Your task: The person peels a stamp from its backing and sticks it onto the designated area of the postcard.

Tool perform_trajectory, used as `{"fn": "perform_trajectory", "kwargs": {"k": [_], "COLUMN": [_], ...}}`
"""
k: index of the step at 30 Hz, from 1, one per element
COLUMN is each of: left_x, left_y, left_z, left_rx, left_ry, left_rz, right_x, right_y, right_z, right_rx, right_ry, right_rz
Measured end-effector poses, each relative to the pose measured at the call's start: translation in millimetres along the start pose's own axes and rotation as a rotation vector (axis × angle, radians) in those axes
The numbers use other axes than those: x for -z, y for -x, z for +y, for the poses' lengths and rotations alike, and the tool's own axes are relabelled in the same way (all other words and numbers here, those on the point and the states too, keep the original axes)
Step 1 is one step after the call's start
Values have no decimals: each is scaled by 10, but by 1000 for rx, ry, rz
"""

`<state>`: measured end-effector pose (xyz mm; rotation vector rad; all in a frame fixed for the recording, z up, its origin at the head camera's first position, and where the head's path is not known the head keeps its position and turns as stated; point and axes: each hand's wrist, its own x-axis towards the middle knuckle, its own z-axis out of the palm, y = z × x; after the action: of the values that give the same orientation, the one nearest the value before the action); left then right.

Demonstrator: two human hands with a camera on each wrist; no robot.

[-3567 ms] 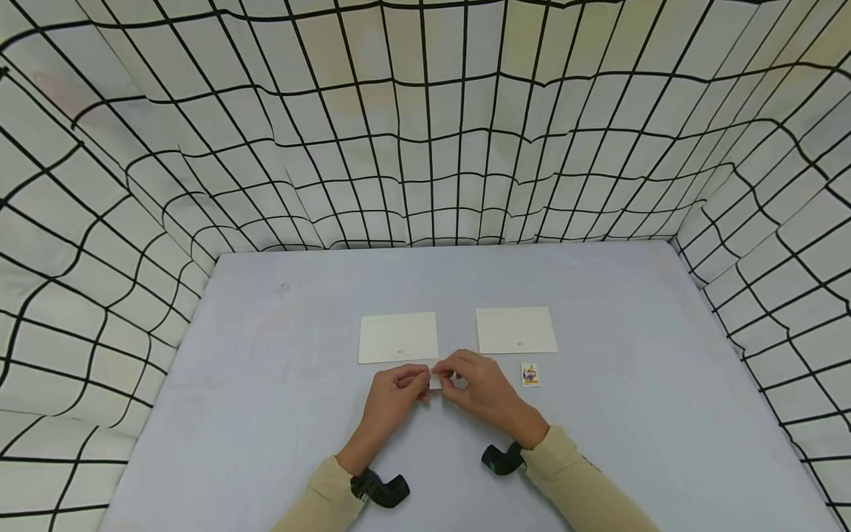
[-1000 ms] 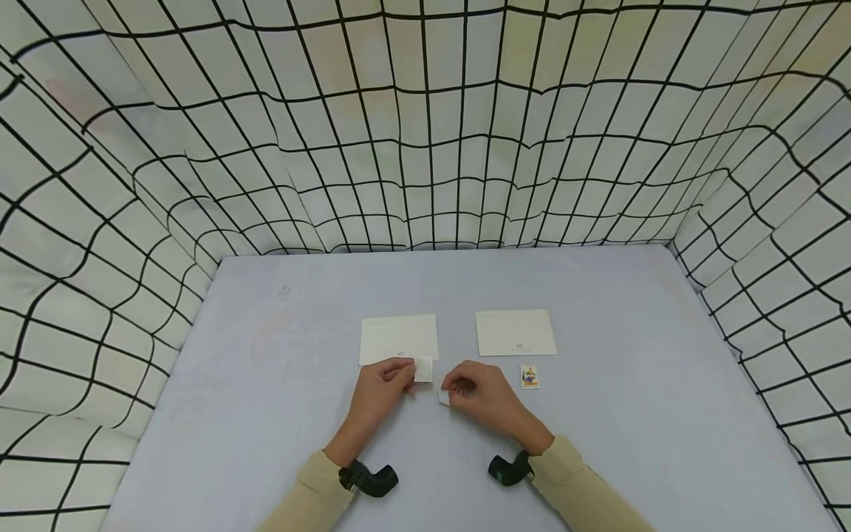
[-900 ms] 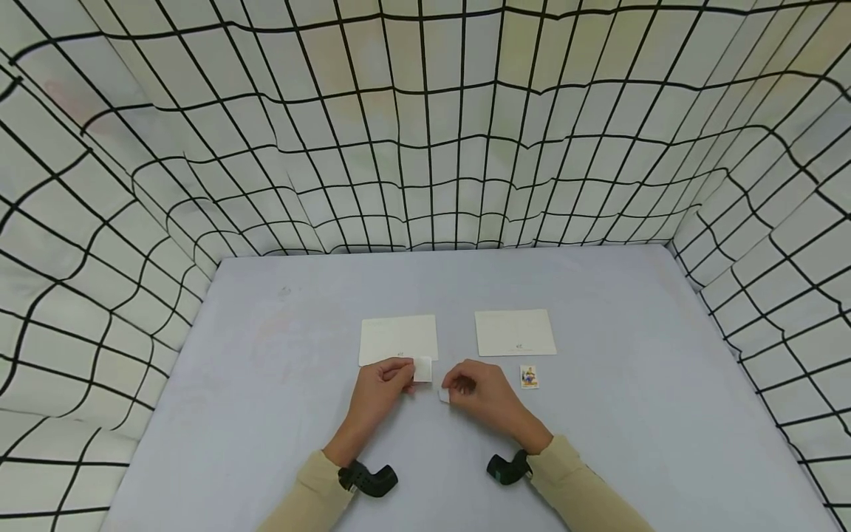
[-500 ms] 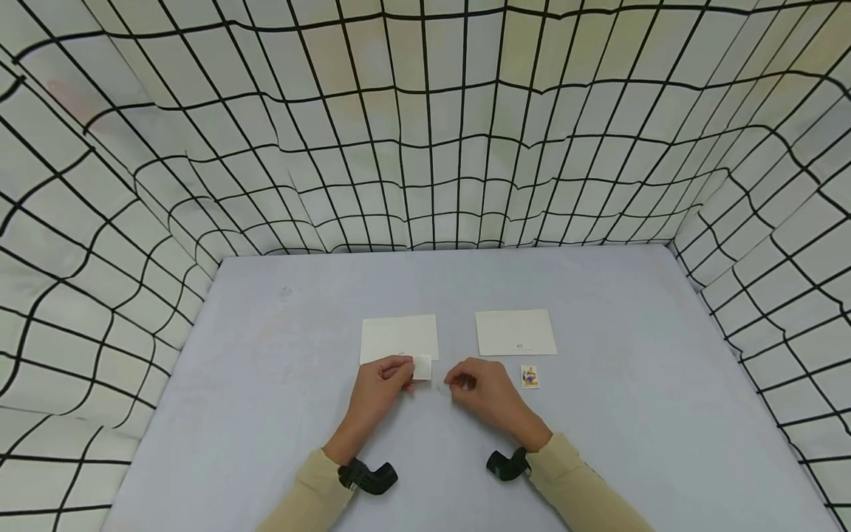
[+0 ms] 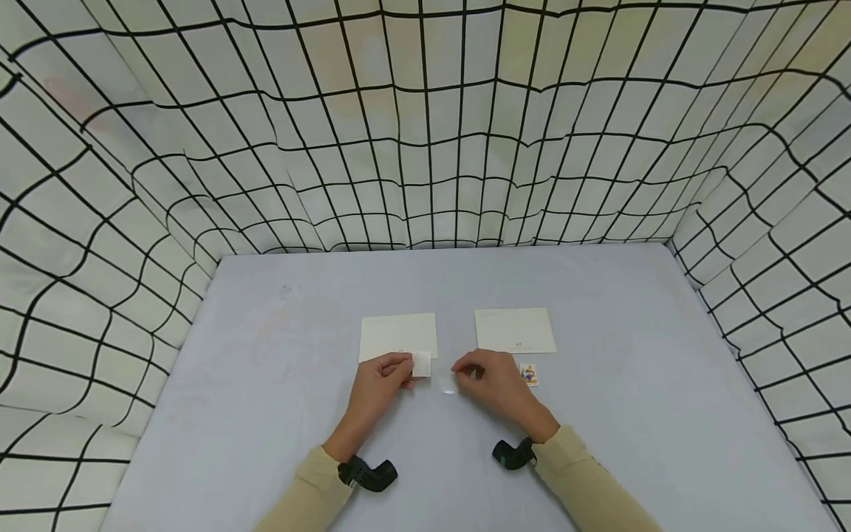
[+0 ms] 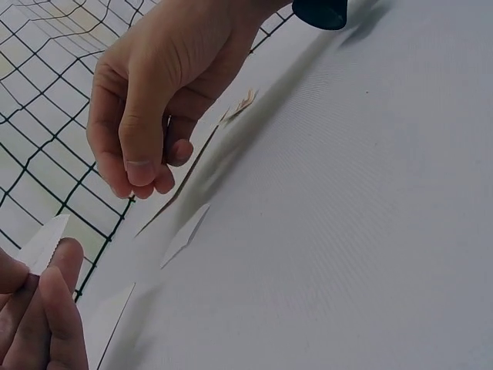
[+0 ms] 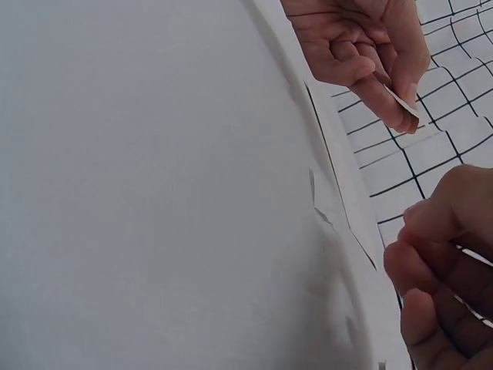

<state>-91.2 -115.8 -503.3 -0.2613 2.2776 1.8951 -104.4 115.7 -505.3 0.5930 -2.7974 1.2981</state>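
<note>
In the head view my left hand (image 5: 377, 384) pinches a small white-backed stamp (image 5: 422, 364) between thumb and fingers, just over the near edge of the left blank card (image 5: 397, 334). Its toothed edge shows in the left wrist view, where the stamp (image 6: 45, 250) stands tilted. My right hand (image 5: 495, 378) hovers to the right with loosely curled fingers and nothing between them. Below its fingertips a creased white paper slip (image 5: 448, 386) lies on the table, also visible as a folded slip (image 6: 186, 235) in the left wrist view.
A second blank card (image 5: 515, 330) lies behind my right hand. Beside that hand is a colourful picture stamp (image 5: 529, 374), partly covered by it. The white table (image 5: 319, 288) is enclosed by walls of black netting (image 5: 432, 159) over white sheeting.
My right hand has let go of the paper slip, which now lies on the table, and has moved slightly right and away. The left hand keeps holding the stamp, almost still.
</note>
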Motion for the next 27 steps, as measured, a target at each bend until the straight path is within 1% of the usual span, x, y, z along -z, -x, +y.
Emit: {"fn": "perform_trajectory", "kwargs": {"k": [3, 8, 12, 17, 21, 27], "left_x": [-5, -12, -11, -7, -13, -33], "left_y": [-4, 2, 18, 20, 19, 40], "left_z": [11, 34, 63, 87, 88, 83], "left_rx": [-1, 2, 8, 25, 39, 53], "left_ry": [5, 33, 63, 95, 118, 135], "left_rz": [-3, -15, -26, -50, -68, -90], "right_x": [23, 44, 49, 35, 14, -8], "right_y": [-14, -40, -71, -121, -161, -203], "right_z": [-11, -37, -77, -106, -98, -96], "right_rx": [77, 233, 349, 453, 543, 648], "right_ry": [10, 19, 21, 20, 71, 131], "right_rz": [9, 27, 65, 104, 139, 176]}}
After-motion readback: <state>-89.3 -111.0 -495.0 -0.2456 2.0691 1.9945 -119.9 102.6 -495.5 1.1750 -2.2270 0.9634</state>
